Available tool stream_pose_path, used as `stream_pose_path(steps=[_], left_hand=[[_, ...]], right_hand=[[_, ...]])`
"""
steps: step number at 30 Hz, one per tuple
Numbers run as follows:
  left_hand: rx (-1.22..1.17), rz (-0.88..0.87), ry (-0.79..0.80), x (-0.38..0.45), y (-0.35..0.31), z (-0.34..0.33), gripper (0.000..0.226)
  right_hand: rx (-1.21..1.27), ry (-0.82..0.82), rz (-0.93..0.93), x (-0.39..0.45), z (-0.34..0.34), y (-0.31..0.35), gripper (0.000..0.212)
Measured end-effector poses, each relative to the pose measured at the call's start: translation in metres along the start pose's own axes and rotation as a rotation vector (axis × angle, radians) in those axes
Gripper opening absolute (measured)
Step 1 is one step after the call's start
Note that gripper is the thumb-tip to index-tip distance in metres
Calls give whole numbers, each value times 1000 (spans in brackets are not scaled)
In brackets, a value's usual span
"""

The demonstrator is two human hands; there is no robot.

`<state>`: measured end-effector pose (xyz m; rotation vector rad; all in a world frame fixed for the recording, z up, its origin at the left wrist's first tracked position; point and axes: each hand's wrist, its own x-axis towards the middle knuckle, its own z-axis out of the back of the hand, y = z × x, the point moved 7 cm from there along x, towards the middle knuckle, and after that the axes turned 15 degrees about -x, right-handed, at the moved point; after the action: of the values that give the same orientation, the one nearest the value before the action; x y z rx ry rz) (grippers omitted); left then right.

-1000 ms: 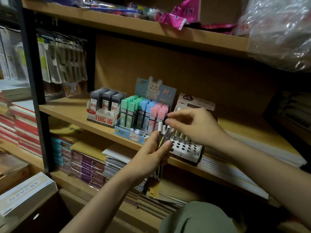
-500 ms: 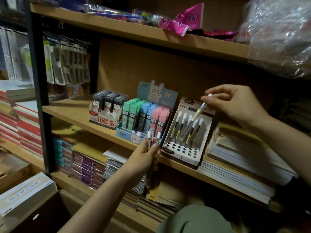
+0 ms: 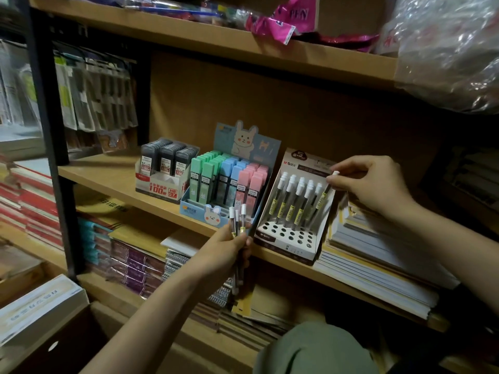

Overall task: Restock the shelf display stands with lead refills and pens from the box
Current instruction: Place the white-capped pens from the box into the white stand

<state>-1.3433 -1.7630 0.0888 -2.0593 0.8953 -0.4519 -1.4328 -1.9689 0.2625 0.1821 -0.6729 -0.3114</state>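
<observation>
R hand [image 3: 370,182] pinches a pen [image 3: 325,194], seating it in stand [image 3: 286,241]. L hand [image 3: 229,247] grips spare pens [image 3: 237,220]. Next: push down, take another.

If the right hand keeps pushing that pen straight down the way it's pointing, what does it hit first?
Most likely the holed base of the pen stand. The right hand pinches a pen slanting down-left at the row's right end, seemingly toward a free hole, though depth is unclear.
</observation>
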Motion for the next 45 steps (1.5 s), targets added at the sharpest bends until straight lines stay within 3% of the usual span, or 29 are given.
stream_pose_path(steps=[5,12,17,25,41,45], left_hand=[[11,-39,39,1,-1,-4,23],[421,-203,58,6,-3,-4,17],[628,-228,53,7,1,-3,19],[602,-215,22,8,0,-1,17],[483,-146,9,10,3,3,20],[178,-65,121,3,3,-5,24]], right_hand=[[7,-10,12,-3,-9,5,18],[-5,-6,63,-3,-10,14,18],[-7,26,86,-8,-12,19,16],[-170,38,25,-4,-26,10,21],[-188,85,36,-1,-32,10,9],[-252,94,58,0,-36,11,14]])
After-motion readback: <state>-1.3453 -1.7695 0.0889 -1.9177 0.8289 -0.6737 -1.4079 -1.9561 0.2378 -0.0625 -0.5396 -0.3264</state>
